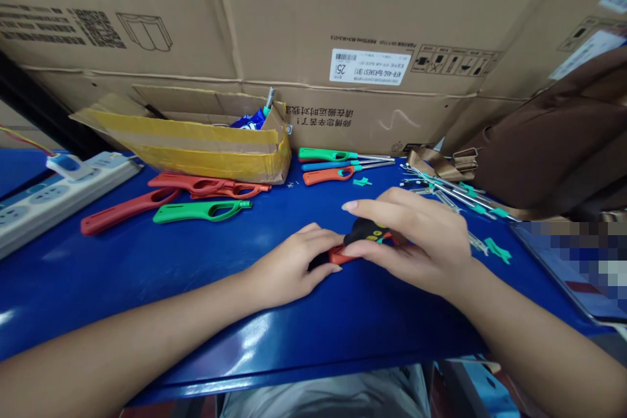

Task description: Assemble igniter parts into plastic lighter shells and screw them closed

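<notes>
My left hand (294, 262) is closed on one end of a red lighter handle (339, 256), low over the blue table. My right hand (425, 241) curls over the other end, its thumb against a black piece with yellow marks (366, 230) that lies on the handle. What exactly this black piece is, I cannot tell. The right index finger reaches out above it. Beyond my hands lie assembled long-necked lighters: a green lighter (323, 155), a blue lighter (328, 166) and an orange lighter (326, 175).
Red lighter handles (130, 210) and a green handle (183, 211) lie at left, before a yellow-taped carton (210, 160). Metal tubes with teal parts (460, 192) are heaped at right. A power strip (59, 196) sits far left. A large cardboard box (264, 32) stands behind.
</notes>
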Available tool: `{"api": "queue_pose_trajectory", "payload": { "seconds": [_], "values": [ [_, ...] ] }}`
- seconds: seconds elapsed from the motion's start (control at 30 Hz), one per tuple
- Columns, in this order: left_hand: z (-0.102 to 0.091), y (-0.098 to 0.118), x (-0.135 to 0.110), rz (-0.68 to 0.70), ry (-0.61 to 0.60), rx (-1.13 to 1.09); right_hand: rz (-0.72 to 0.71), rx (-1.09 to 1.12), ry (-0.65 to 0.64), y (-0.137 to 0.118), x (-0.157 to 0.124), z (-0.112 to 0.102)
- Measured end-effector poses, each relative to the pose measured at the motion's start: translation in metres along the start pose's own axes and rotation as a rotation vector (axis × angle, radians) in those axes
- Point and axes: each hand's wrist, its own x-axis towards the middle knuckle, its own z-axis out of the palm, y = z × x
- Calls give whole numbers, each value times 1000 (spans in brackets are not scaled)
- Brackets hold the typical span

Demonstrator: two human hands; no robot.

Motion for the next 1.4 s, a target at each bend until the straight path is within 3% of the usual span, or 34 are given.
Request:
{"api": "queue_pose_trajectory", "payload": {
  "seconds": [0.13,0.2,0.3,0.37,0.47,0.53,0.63,0.73,0.83,0.97,1.03,1.13,1.23,1.33,1.4],
  "values": [
    [0,-1,0,-9,5,0,61,229,-95,-1,2,0],
    [1,-1,0,-9,12,-2,60,209,16,1,1,2],
    [0,-1,-1,-18,15,-1,-45,11,151,6,-1,2],
    [0,-2,-1,-25,9,4,-75,16,73,9,-1,1],
    [0,-2,-1,-24,6,3,2,220,-65,10,2,-2],
    [1,-2,-1,-19,6,2,36,249,-20,9,3,0],
    [1,-2,-1,-12,15,10,-5,53,97,7,1,4],
    [1,-2,0,-5,12,13,-59,16,-52,6,-1,6],
    [0,-1,0,-1,8,11,1,215,-171,6,-2,8],
    [0,0,1,-14,11,2,-14,113,37,12,-5,11],
    [0,0,0,-21,10,6,-41,51,8,15,-6,10],
    [1,-2,0,-18,7,9,24,220,-117,15,-3,7],
    [1,-1,-1,-22,11,8,23,314,-55,11,1,8],
    [0,0,0,-15,18,-1,-27,140,65,8,1,11],
    [0,1,0,-13,11,-5,-54,19,50,6,0,10]
  ]
}}
